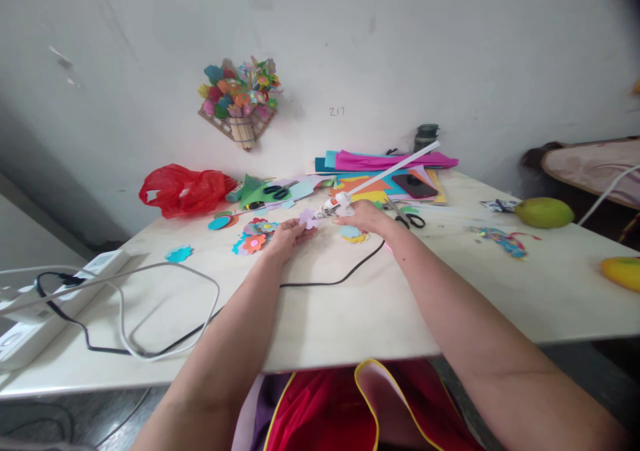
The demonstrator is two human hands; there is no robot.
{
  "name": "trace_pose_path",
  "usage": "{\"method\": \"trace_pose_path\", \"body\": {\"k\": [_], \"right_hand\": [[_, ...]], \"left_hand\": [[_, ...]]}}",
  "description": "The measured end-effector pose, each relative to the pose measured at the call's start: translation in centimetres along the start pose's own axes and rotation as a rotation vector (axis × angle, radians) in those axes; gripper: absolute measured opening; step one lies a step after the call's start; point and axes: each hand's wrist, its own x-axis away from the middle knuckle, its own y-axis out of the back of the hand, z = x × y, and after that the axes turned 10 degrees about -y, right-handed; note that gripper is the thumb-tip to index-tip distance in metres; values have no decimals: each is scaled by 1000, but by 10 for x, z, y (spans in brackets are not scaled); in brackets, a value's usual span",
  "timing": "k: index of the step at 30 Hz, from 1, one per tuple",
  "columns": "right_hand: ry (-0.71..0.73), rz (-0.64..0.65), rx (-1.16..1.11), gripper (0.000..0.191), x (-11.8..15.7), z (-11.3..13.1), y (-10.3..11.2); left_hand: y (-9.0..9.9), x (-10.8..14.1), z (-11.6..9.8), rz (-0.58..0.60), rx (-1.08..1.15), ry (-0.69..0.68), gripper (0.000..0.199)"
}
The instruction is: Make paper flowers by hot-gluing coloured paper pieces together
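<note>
Between the fingers of my left hand (290, 237) is a lilac paper flower (308, 219), held just above the table. My right hand (366, 217) grips a white hot glue gun (342, 201), whose nozzle points left at the flower, close to or touching it. A long white glue stick (395, 169) juts up and right from its back. Left of my left hand lies a group of cut paper flowers, an orange one (253, 243) among them. Under my right hand are light blue and yellow paper pieces (353, 233).
A black cord (330, 283) crosses the table towards a white power strip (60, 304) at left. Scissors (410, 220) lie right of my right hand. Behind are coloured paper sheets, a phone (415, 185) and a red plastic bag (185, 189). A green mango (544, 212) sits at right.
</note>
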Motion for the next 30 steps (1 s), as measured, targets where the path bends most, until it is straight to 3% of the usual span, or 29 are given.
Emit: {"method": "trace_pose_path", "body": {"k": [10,18,24,30], "right_hand": [[7,9,-53,27,2,2,-1],[-59,-159,-83,38,-10,-7,-7],[-55,-305,63,43,-14,-12,-12],[17,-212,242,37,-12,-10,-23]], "left_hand": [[-1,1,-1,14,-7,13,9],[0,2,-2,25,1,4,8],[1,2,-12,-32,78,-38,10],[6,-2,-19,-68,163,-168,11]]}}
